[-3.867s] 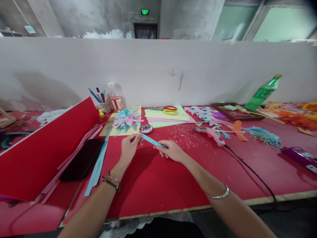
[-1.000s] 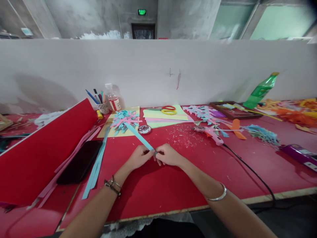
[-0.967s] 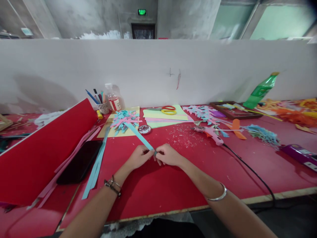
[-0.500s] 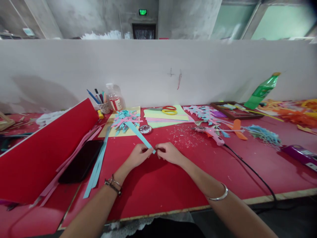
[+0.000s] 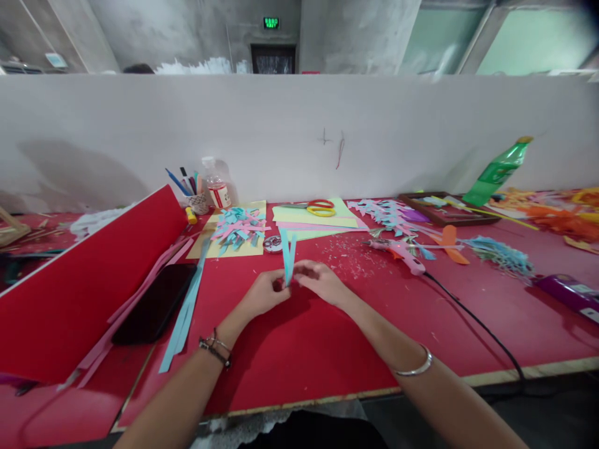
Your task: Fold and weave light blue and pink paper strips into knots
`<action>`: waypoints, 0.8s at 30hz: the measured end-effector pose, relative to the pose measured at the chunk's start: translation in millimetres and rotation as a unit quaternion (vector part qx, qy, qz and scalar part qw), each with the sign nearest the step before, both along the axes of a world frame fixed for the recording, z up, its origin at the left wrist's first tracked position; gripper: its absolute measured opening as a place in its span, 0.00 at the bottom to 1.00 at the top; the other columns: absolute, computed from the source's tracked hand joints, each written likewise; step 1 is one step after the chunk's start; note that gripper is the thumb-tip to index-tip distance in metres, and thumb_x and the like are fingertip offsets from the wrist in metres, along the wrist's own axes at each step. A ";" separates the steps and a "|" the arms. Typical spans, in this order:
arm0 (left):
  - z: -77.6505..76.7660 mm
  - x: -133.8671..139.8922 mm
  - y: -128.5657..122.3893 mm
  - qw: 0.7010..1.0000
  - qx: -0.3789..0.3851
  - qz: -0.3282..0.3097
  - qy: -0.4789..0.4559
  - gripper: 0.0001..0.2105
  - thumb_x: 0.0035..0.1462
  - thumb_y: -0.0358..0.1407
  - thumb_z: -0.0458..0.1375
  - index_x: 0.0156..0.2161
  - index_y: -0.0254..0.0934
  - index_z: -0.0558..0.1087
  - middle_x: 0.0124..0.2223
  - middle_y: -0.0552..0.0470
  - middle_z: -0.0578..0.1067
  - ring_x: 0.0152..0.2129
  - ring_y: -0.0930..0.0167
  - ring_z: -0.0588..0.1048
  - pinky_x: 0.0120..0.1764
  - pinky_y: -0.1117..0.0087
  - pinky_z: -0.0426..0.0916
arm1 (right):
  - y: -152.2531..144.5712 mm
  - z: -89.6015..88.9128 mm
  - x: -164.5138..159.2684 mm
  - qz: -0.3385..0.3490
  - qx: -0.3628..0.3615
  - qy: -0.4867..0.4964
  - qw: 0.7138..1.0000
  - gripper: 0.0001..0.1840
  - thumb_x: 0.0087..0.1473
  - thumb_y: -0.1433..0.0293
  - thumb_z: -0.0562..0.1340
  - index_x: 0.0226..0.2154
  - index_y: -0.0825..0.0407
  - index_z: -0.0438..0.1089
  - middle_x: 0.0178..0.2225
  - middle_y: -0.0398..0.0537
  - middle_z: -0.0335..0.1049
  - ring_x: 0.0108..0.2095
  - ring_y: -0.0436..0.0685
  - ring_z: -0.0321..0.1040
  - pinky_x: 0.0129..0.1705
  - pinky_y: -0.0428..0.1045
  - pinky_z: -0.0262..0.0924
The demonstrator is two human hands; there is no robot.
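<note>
A light blue paper strip (image 5: 287, 255) stands up between my hands in a narrow V, its two ends pointing away from me. My left hand (image 5: 266, 292) pinches it at the bottom, where the V comes together. On the right side of that same spot, the curled fingers of my right hand (image 5: 322, 282) press against the strip; its fingertips are slightly blurred. Behind the strip lie a round tin lid (image 5: 272, 244) and a heap of short blue and pink paper pieces (image 5: 238, 227) on a yellow sheet (image 5: 199, 251).
Scissors (image 5: 321, 208) rest on coloured paper sheets (image 5: 304, 234). A pink glue gun (image 5: 405, 255) with a black cord lies at the right. Long blue strips (image 5: 180, 330), a phone (image 5: 154, 304) and a red board (image 5: 93, 280) are at the left. A green bottle (image 5: 498, 171) leans behind.
The blue strip was one straight length slanting away to the left; now it stands in a V. My right hand has moved slightly left and up against it.
</note>
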State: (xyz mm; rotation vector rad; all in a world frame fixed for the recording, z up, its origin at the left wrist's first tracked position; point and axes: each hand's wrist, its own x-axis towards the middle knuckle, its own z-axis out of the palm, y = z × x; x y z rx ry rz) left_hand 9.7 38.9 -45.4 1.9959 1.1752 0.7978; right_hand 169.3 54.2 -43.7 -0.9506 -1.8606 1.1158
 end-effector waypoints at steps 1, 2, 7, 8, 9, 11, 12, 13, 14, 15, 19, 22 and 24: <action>-0.2 0.7 -0.7 1.000 -0.002 -0.015 0.000 0.07 0.43 0.31 0.49 0.30 0.32 0.66 0.20 0.59 0.60 0.17 0.80 0.58 0.21 0.79 0.54 | 0.0 -0.5 -0.8 0.014 -0.023 0.021 0.999 0.11 0.44 0.68 0.54 0.34 0.52 0.64 0.29 0.44 0.66 0.30 0.49 0.62 0.32 0.45 0.57; 0.1 1.5 -1.5 1.000 -0.003 -0.030 0.000 0.10 0.43 0.31 0.49 0.34 0.32 0.66 0.22 0.59 0.61 0.18 0.79 0.58 0.22 0.79 0.55 | 0.2 -1.1 -1.3 0.024 -0.039 0.035 0.998 0.13 0.44 0.67 0.55 0.36 0.52 0.63 0.30 0.44 0.65 0.30 0.49 0.62 0.32 0.45 0.57; 5.3 3.6 -5.5 0.998 0.004 -0.060 0.014 0.09 0.44 0.30 0.49 0.33 0.32 0.66 0.24 0.57 0.64 0.20 0.78 0.59 0.24 0.78 0.56 | 2.3 -2.9 0.8 0.017 -0.035 0.062 0.997 0.09 0.41 0.67 0.59 0.29 0.54 0.64 0.26 0.43 0.64 0.28 0.49 0.61 0.31 0.46 0.55; 6.8 3.4 -5.9 0.998 0.001 -0.066 0.016 0.07 0.45 0.30 0.48 0.30 0.32 0.66 0.23 0.57 0.64 0.20 0.78 0.60 0.24 0.78 0.56 | 2.4 -2.4 1.5 0.015 -0.038 0.070 0.997 0.08 0.41 0.67 0.58 0.26 0.54 0.64 0.25 0.43 0.64 0.27 0.49 0.60 0.31 0.46 0.55; 8.3 3.0 -6.1 0.997 -0.006 -0.071 0.016 0.07 0.46 0.31 0.47 0.28 0.32 0.66 0.23 0.57 0.64 0.20 0.78 0.60 0.24 0.78 0.56 | 2.3 -1.4 2.1 0.013 -0.046 0.079 0.996 0.07 0.42 0.67 0.58 0.25 0.54 0.64 0.24 0.42 0.63 0.26 0.48 0.60 0.31 0.46 0.55; 11.1 2.4 -6.4 0.997 -0.021 -0.073 0.014 0.09 0.49 0.33 0.46 0.26 0.31 0.66 0.22 0.56 0.64 0.20 0.78 0.61 0.24 0.78 0.56 | 1.1 1.3 2.7 0.009 -0.072 0.106 0.992 0.06 0.42 0.68 0.58 0.25 0.55 0.64 0.23 0.42 0.63 0.25 0.47 0.59 0.30 0.45 0.54; 12.3 2.2 -6.6 0.997 -0.025 -0.069 0.014 0.11 0.50 0.35 0.45 0.25 0.31 0.66 0.22 0.56 0.64 0.20 0.78 0.61 0.24 0.78 0.56 | 0.3 2.8 2.6 0.006 -0.087 0.123 0.989 0.06 0.42 0.68 0.58 0.26 0.54 0.64 0.23 0.41 0.63 0.25 0.47 0.58 0.30 0.45 0.54; 13.2 2.3 -6.9 0.998 -0.026 -0.062 0.014 0.14 0.52 0.37 0.43 0.24 0.31 0.66 0.20 0.56 0.63 0.19 0.78 0.61 0.23 0.78 0.55 | -0.4 4.2 2.4 0.001 -0.102 0.141 0.985 0.06 0.42 0.68 0.58 0.26 0.54 0.64 0.23 0.41 0.63 0.24 0.46 0.58 0.29 0.45 0.54; 14.0 2.6 -7.1 0.998 -0.024 -0.055 0.016 0.16 0.53 0.38 0.42 0.23 0.31 0.66 0.19 0.57 0.62 0.18 0.78 0.60 0.23 0.78 0.55 | -1.0 5.2 2.0 -0.004 -0.116 0.161 0.980 0.06 0.41 0.68 0.58 0.26 0.54 0.64 0.23 0.41 0.63 0.24 0.46 0.58 0.28 0.44 0.53; 14.7 3.1 -7.3 0.998 -0.021 -0.051 0.018 0.18 0.54 0.39 0.40 0.22 0.32 0.65 0.18 0.57 0.61 0.17 0.78 0.60 0.23 0.78 0.55 | -1.3 5.7 1.7 -0.008 -0.129 0.179 0.975 0.07 0.40 0.68 0.59 0.26 0.54 0.64 0.23 0.40 0.62 0.24 0.46 0.57 0.27 0.44 0.53; 21.8 0.6 -5.9 0.996 0.017 -0.058 0.064 0.20 0.55 0.41 0.38 0.23 0.32 0.66 0.20 0.55 0.65 0.19 0.77 0.63 0.25 0.77 0.58 | 1.8 2.7 2.0 -0.024 -0.151 0.218 0.964 0.07 0.39 0.69 0.60 0.25 0.54 0.63 0.22 0.39 0.61 0.23 0.45 0.56 0.25 0.43 0.52; 35.5 -19.5 -2.3 0.982 0.087 0.008 0.169 0.17 0.54 0.40 0.40 0.27 0.34 0.68 0.28 0.52 0.70 0.25 0.74 0.67 0.30 0.75 0.60 | 7.1 -2.1 4.6 -0.066 -0.163 0.222 0.959 0.07 0.39 0.68 0.59 0.24 0.54 0.62 0.20 0.39 0.60 0.21 0.44 0.55 0.25 0.43 0.50; 45.8 -46.6 -1.7 0.946 0.123 0.118 0.274 0.14 0.52 0.39 0.43 0.31 0.35 0.68 0.33 0.49 0.70 0.30 0.71 0.68 0.33 0.72 0.60 | 10.1 -4.5 6.2 -0.085 -0.171 0.221 0.956 0.07 0.39 0.68 0.59 0.24 0.54 0.62 0.20 0.39 0.59 0.20 0.44 0.55 0.24 0.43 0.49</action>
